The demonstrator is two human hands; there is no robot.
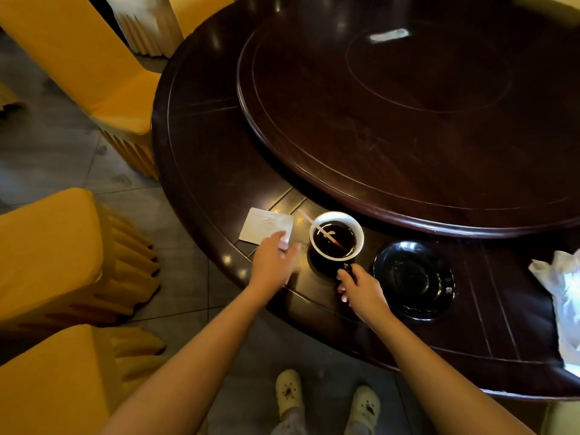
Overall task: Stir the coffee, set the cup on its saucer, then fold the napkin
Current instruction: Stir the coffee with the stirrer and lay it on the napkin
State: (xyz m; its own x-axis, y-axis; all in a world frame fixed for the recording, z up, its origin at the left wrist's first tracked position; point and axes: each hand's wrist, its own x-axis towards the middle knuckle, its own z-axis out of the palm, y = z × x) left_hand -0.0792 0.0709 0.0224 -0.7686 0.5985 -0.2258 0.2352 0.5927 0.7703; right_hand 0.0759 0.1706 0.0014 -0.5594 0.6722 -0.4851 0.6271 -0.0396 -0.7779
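Observation:
A dark cup [336, 238] with a white inside holds black coffee and stands on the dark round table [201, 171] near its front edge. A thin wooden stirrer [317, 227] leans in the cup, its top over the left rim. My right hand [361, 290] pinches the cup's handle at its near side. The empty black saucer [414, 281] lies just right of the cup. A flat white napkin [266, 226] lies left of the cup. My left hand [274, 262] hovers with fingers apart, fingertips over the napkin's near corner.
A raised turntable [408, 114] fills the table's middle behind the cup. Crumpled white plastic [565, 296] lies at the right edge. Yellow-covered chairs [62, 262] stand close on the left. My feet in pale clogs [326, 400] are below the table's edge.

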